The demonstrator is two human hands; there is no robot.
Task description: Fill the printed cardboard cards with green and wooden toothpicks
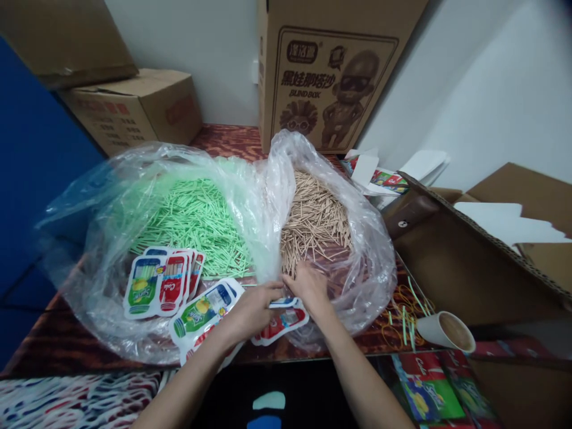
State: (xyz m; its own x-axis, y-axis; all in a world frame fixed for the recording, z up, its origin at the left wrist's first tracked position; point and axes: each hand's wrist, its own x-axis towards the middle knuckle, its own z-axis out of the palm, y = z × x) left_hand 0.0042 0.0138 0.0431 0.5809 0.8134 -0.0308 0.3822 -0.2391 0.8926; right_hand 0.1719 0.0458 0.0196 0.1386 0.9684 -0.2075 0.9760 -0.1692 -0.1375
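Note:
My left hand (252, 310) is closed on the upper end of a bottle-shaped Cola packet (279, 328), its fingers curled and partly hidden. Close by on the right, my right hand (309, 288) bends its fingers together at the near edge of a pile of short brown sticks (315, 217); what lies between the fingertips is hidden. Light green sticks (192, 220) are heaped in a clear plastic bag (93, 238) to the left. Overlapping Sprite and Cola packets (154, 283) rest on that bag's front. More packets (201, 310) lie beside and under my left forearm.
A second clear bag (373, 262) surrounds the brown sticks. On the right are a paper cup (447, 332) on its side, rubber bands (402, 310) and an open carton (447, 262). A tall Blind Box carton (322, 77) stands behind. Many packets (75, 402) are stacked lower left.

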